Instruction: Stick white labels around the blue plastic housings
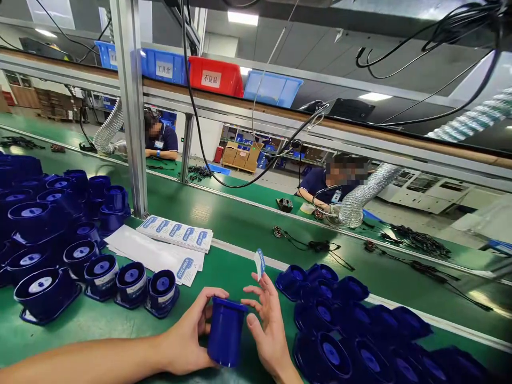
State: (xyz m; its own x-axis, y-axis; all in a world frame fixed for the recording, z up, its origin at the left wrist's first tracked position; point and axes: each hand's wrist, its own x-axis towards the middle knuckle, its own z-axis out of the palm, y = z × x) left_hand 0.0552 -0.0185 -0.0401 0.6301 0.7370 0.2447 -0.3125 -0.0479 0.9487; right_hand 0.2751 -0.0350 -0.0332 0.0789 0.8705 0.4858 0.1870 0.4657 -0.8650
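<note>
My left hand point(191, 333) is closed around a dark blue plastic housing point(226, 335), a cup-like shape with a flanged rim, held just above the bench. To the right of it, my right hand point(270, 328) has its fingers apart, and a small white and blue label point(260, 263) clings to a raised fingertip. The thumb of that hand is close to the housing; whether it touches I cannot tell. Behind my left hand lie printed label sheets point(176, 233) and a white backing sheet point(156, 253) with one label at its end.
Many blue housings point(161, 290) crowd the left of the green bench, some with white bands. More housings point(322, 354) stand at right. A metal post point(130, 106) rises at left. Beyond are wired parts point(320, 245), a foil duct point(372, 189) and two people seated across.
</note>
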